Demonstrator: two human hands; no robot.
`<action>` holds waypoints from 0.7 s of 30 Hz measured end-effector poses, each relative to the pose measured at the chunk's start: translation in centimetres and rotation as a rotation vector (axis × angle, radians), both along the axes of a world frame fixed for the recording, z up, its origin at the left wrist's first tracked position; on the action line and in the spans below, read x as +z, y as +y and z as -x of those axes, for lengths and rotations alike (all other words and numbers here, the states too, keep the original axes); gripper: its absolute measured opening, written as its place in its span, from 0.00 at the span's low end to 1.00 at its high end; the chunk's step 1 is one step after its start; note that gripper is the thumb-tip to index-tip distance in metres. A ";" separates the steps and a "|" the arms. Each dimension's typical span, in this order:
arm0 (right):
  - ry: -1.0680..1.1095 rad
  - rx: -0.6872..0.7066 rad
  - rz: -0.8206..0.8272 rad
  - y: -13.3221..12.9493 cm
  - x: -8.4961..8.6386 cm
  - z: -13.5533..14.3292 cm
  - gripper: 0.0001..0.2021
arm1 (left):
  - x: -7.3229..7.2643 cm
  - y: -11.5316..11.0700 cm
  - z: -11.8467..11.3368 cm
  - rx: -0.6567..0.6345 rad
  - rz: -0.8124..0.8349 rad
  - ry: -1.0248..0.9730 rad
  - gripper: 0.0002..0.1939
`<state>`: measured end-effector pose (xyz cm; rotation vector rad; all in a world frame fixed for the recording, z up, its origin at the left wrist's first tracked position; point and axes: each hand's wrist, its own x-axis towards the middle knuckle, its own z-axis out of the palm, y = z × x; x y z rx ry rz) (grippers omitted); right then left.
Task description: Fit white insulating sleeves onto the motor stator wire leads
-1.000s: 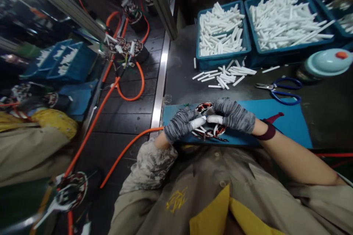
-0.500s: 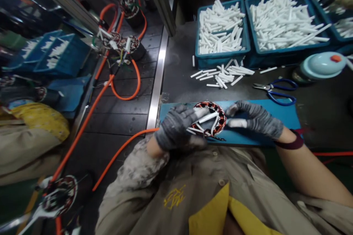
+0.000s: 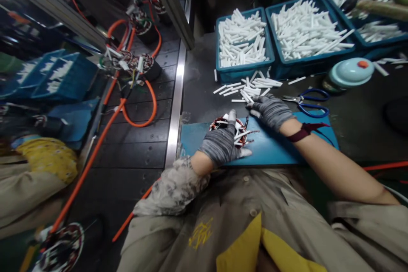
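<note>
My left hand [image 3: 219, 142], in a grey striped glove, grips a ring-shaped wound coil [image 3: 242, 126] with red-brown windings and white tubes, partly hidden under the palm. The coil rests over the blue mat [image 3: 270, 148]. My right hand [image 3: 269, 110], gloved too, reaches over the mat's back edge, its fingertips at the near side of a loose pile of short white tubes [image 3: 251, 89]. Its fingers are bent together, and whether a tube is between them is too small to tell. Blue-handled scissors [image 3: 314, 104] lie just right of that hand.
Teal bins [image 3: 245, 71] full of white tubes stand at the back. A light-blue lidded container [image 3: 352, 72] is at the right. Along the left, a metal rail [image 3: 176, 106] borders a line with wired coils [image 3: 145, 66] and orange hoses. A person's yellow patterned sleeve [image 3: 52, 157] shows far left.
My right hand has moved from beside the coil up to the loose tubes. My left hand has shifted right and turned over the coil, which now sits differently. The whole view has shifted slightly.
</note>
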<state>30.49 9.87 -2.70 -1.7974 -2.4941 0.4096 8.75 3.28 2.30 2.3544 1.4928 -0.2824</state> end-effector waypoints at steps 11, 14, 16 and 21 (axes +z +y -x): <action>0.398 -0.306 -0.228 -7.0 0.0 -4.1 0.17 | -2.4 -5.3 5.7 -0.073 -0.599 -0.646 0.16; 0.665 -0.354 -0.198 -8.8 1.0 -3.6 0.14 | -2.6 -5.4 5.8 -0.094 -0.627 -0.609 0.13; 0.815 -0.382 -0.151 -9.5 1.7 -3.0 0.12 | -2.6 -5.1 5.7 -0.104 -0.643 -0.587 0.12; 0.806 -0.304 -0.131 -9.6 2.5 -2.3 0.09 | -2.9 -4.9 5.6 -0.145 -0.677 -0.586 0.14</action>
